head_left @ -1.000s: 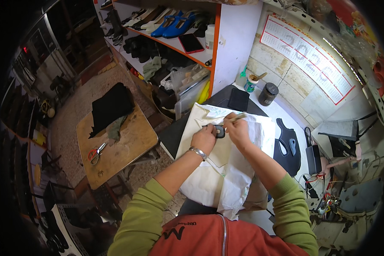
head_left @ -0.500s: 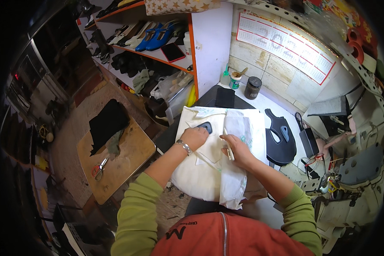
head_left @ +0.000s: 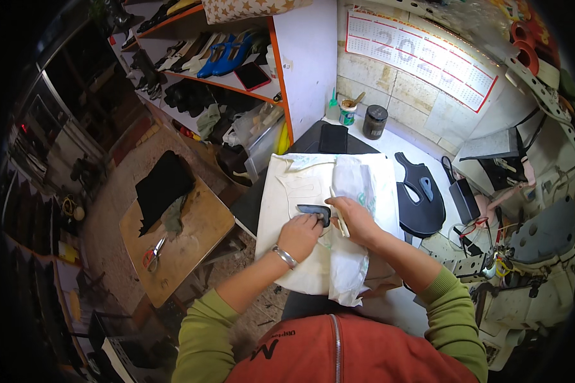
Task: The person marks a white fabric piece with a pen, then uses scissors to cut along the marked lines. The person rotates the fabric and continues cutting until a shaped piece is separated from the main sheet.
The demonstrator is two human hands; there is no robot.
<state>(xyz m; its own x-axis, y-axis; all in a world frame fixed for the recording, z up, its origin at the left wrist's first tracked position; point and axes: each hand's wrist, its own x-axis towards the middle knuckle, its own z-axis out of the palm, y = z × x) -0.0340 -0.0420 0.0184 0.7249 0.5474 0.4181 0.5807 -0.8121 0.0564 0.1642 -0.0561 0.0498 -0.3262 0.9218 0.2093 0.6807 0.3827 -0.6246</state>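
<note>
Head view: we find left grip (head_left: 300,237) closed on patch (head_left: 312,209); at patch's three o'clock, right grip (head_left: 358,222) closed on pen (head_left: 343,228).

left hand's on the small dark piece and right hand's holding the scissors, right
Not quite: the right hand holds a pale slim tool; the scissors lie on the wooden table, as the head view shows. The left hand is on the small dark piece.
</note>
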